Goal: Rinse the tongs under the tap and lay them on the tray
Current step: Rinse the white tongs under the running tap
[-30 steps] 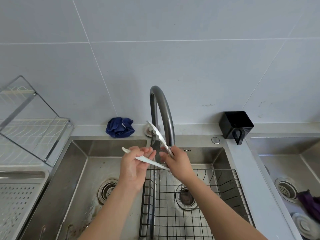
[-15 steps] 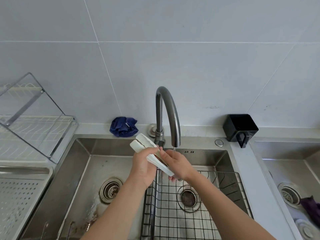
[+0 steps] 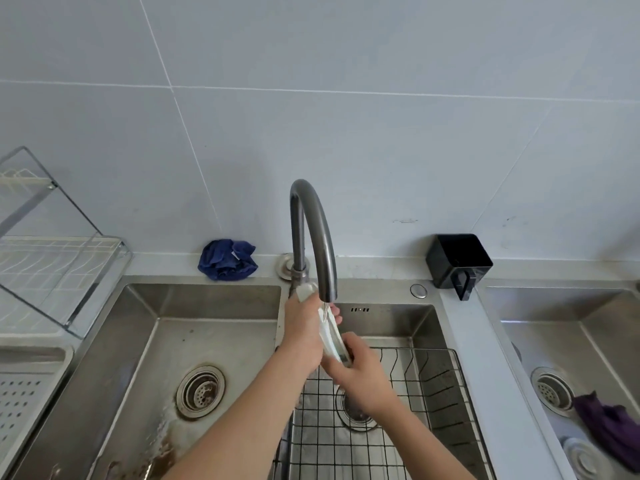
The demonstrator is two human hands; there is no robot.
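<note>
The tongs are mostly hidden by both hands; at nine o'clock, the tray is cut off by the picture's edge.

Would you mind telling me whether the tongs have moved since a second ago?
Yes. The tongs, previously spread left of the tap, now sit closed under its spout.

No readable text, label or number anywhere.

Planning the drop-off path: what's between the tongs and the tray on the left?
Head view: only the left sink basin separates the tongs from the perforated tray.
</note>
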